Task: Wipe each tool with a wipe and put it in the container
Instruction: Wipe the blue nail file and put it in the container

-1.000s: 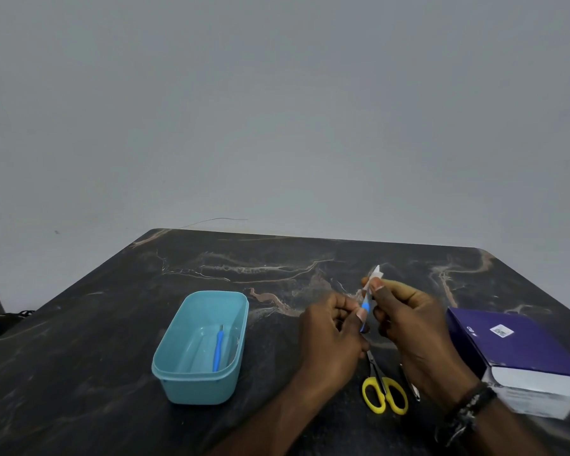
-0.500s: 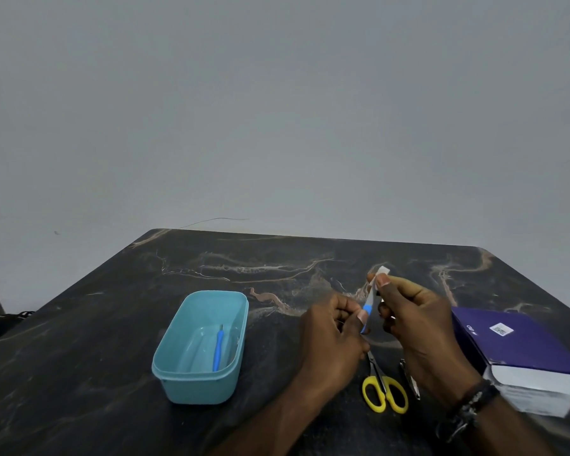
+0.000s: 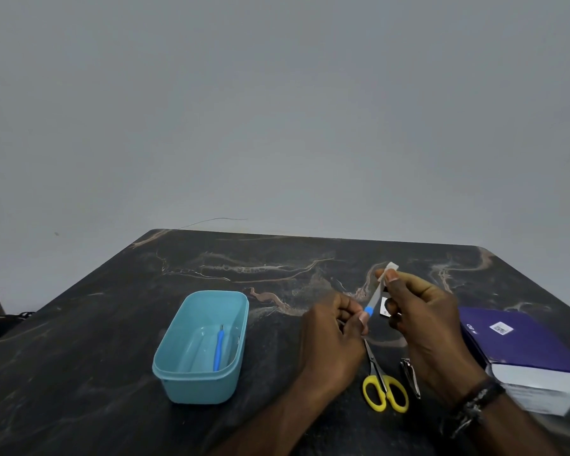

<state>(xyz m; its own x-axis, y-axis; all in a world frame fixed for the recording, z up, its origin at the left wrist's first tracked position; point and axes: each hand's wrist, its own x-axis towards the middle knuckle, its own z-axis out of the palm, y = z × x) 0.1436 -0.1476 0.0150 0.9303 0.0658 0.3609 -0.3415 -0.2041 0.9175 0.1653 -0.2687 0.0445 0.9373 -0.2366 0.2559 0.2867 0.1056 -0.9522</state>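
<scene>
we see the left hand (image 3: pixel 334 337) pinching the blue handle end of a slim tool (image 3: pixel 372 302), which slants up and to the right above the table (image 3: pixel 96 340). the right hand (image 3: pixel 425 320) pinches a small white wipe (image 3: pixel 387 270) around the tool's grey upper end, thumb on the near side. a small silvery piece shows between the right hand's fingers; we cannot tell what it is. left of the hands stands a teal container (image 3: pixel 203 347) with a blue-handled tool (image 3: pixel 218 350) lying inside it. just below the hands, yellow-handled scissors (image 3: pixel 380 381) lie on the table, and beside them a metal nail clipper (image 3: pixel 410 376), partly hidden by the right wrist. a purple box (image 3: pixel 520 350) sits at the right edge. a dark bracelet (image 3: pixel 471 409) circles the right wrist.
</scene>
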